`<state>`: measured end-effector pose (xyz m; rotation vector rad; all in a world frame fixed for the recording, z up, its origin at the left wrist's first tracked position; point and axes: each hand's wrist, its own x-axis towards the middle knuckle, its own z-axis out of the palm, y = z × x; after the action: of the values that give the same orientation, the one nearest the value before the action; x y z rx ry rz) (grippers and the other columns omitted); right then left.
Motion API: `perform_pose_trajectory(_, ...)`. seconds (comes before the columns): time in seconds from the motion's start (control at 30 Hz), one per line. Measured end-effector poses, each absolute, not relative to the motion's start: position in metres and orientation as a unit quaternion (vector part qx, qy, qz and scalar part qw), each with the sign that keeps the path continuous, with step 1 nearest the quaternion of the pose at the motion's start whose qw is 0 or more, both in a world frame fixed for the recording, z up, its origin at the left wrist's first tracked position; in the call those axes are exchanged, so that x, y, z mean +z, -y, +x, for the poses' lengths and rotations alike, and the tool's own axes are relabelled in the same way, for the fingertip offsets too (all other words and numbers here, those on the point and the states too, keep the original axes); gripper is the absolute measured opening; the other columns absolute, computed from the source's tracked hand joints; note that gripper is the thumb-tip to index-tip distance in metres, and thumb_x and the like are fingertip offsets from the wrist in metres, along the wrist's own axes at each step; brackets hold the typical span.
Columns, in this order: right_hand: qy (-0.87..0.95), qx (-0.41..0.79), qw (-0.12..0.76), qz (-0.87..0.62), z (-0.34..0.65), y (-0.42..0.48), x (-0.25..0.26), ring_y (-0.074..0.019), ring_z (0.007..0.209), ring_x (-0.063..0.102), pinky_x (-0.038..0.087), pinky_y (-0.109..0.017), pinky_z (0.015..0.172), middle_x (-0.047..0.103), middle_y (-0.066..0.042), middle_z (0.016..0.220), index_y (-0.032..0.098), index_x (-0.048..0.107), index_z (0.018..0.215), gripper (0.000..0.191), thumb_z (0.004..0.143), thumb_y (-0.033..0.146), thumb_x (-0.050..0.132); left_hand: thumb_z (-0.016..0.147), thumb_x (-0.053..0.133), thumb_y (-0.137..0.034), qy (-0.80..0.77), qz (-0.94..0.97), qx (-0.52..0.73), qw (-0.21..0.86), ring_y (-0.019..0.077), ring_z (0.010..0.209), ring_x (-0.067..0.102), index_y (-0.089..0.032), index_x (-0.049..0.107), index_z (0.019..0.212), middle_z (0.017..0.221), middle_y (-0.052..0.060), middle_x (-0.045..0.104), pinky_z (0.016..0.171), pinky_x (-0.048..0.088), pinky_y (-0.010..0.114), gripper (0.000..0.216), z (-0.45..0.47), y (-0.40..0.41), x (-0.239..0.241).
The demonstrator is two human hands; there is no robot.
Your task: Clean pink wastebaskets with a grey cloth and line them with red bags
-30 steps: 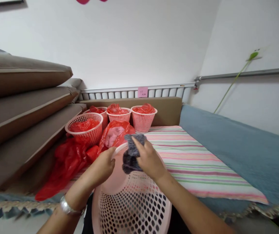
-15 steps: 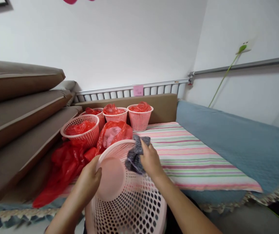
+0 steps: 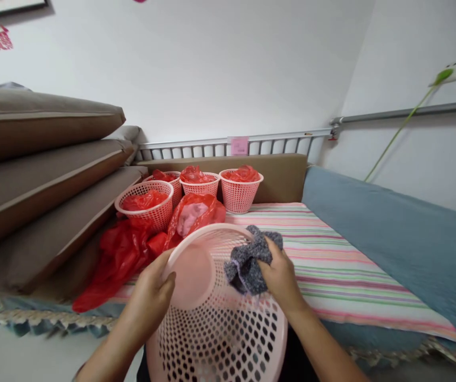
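Note:
A pink plastic basket point(image 3: 215, 329) with a perforated wall is tilted on its side in front of me, its mouth facing me. My left hand point(image 3: 152, 292) grips its rim at the left, thumb inside the wall. In my right hand point(image 3: 279, 276) is a bunched dark grey cloth point(image 3: 251, 260), pressed at the basket's right rim and hanging partly over the inside wall. The basket holds nothing else that I can see. Just beyond it lies a red plastic bag point(image 3: 212, 209) with something pink inside.
Several pink baskets with red bags in them, one of them a basket point(image 3: 240, 193) at the back, stand on the sofa. A loose red bag point(image 3: 112, 260) lies at left, beside stacked cushions point(image 3: 52, 185). A striped cloth point(image 3: 343, 265) covers the seat.
My right hand has shifted right along the basket's rim with the grey cloth, which is now more spread out. My left hand keeps its hold. The view has turned slightly left.

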<state>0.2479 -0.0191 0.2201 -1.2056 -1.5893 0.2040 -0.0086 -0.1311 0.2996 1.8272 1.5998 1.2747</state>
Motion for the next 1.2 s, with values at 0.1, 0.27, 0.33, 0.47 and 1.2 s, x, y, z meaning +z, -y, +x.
perform_pose_trajectory(0.1, 0.693, 0.039, 0.519, -0.499, 0.245, 0.014, 0.252, -0.0258, 0.113, 0.055, 0.044, -0.041, 0.097, 0.059, -0.010, 0.120, 0.020, 0.049, 0.132, 0.060, 0.072, 0.015, 0.048, 0.078, 0.047, -0.019, -0.575, 0.632, 0.480, 0.196, 0.0234, 0.113, 0.058, -0.010, 0.055, 0.120, 0.119, 0.013, 0.064, 0.101, 0.040, 0.038, 0.044, -0.018, 0.130, 0.297)
perform_pose_trajectory(0.27, 0.746, 0.020, 0.428, -0.509, 0.241, 0.008, 0.262, -0.0280, 0.114, 0.053, 0.045, -0.042, 0.096, 0.056, -0.013, 0.120, 0.017, 0.046, 0.135, 0.068, 0.067, 0.006, 0.045, 0.071, 0.050, -0.017, -0.581, 0.654, 0.421, 0.242, 0.0239, 0.104, 0.062, -0.011, 0.059, 0.116, 0.114, 0.011, 0.068, 0.096, 0.043, 0.037, 0.046, -0.022, 0.108, 0.297)
perform_pose_trajectory(0.33, 0.763, 0.007, 0.414, -0.497, 0.238, 0.010, 0.259, -0.0281, 0.112, 0.053, 0.046, -0.042, 0.095, 0.056, -0.013, 0.119, 0.018, 0.044, 0.137, 0.071, 0.067, 0.006, 0.045, 0.070, 0.049, -0.013, -0.572, 0.679, 0.392, 0.241, 0.0227, 0.099, 0.063, -0.012, 0.061, 0.111, 0.108, 0.009, 0.070, 0.092, 0.045, 0.035, 0.043, -0.017, 0.095, 0.306)
perform_pose_trajectory(0.47, 0.799, -0.035, 0.391, -0.456, 0.219, 0.021, 0.266, -0.0283, 0.103, 0.055, 0.047, -0.043, 0.090, 0.057, -0.014, 0.109, 0.016, 0.045, 0.136, 0.069, 0.069, 0.004, 0.046, 0.069, 0.046, -0.007, -0.568, 0.725, 0.321, 0.223, 0.0228, 0.087, 0.065, -0.013, 0.066, 0.096, 0.091, 0.008, 0.071, 0.083, 0.048, 0.035, 0.033, 0.002, 0.080, 0.318)
perform_pose_trajectory(1.2, 0.663, 0.105, 0.356, -0.651, 0.300, 0.067, 0.182, -0.0255, 0.108, 0.060, 0.047, -0.036, 0.089, 0.064, -0.012, 0.117, 0.018, 0.046, 0.133, 0.052, 0.082, 0.019, 0.048, 0.070, 0.040, -0.004, -0.571, 0.683, 0.405, 0.209, 0.0239, 0.100, 0.062, -0.011, 0.060, 0.104, 0.103, 0.012, 0.068, 0.092, 0.044, 0.037, 0.040, 0.010, 0.107, 0.288)
